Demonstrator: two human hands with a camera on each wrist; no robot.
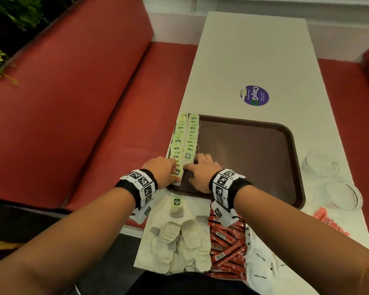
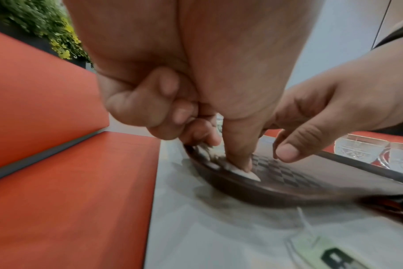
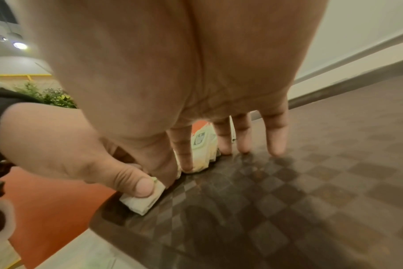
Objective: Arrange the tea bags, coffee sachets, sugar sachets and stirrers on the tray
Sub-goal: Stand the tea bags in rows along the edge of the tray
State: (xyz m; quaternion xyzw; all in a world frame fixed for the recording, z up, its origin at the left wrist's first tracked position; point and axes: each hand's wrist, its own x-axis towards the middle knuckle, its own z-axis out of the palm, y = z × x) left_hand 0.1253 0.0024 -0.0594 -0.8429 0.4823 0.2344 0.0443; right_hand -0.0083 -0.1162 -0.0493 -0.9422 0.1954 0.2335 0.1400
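A brown tray [image 1: 254, 150] lies on the white table. Two rows of green-tagged tea bags [image 1: 184, 137] run along its left edge. My left hand [image 1: 166, 171] is at the near end of the left row. Its fingers are curled and its thumb [image 2: 239, 160] and forefinger pinch the last tea bag [image 2: 246, 174], which shows white under the thumb [image 3: 143, 187]. My right hand [image 1: 200, 167] rests on the tray with straight, spread fingers [image 3: 276, 142], touching the near end of the right row [image 3: 203, 145]. Loose tea bags [image 1: 179, 241], red coffee sachets [image 1: 226, 245] and white sugar sachets [image 1: 260, 260] lie by the table's near edge.
Two glass bowls [image 1: 320, 165] [image 1: 343, 194] stand right of the tray, with a bundle of orange-red sticks [image 1: 328, 222] near them. A purple round sticker [image 1: 254, 95] is on the far tabletop. A red bench [image 1: 73, 103] runs along the table's left side.
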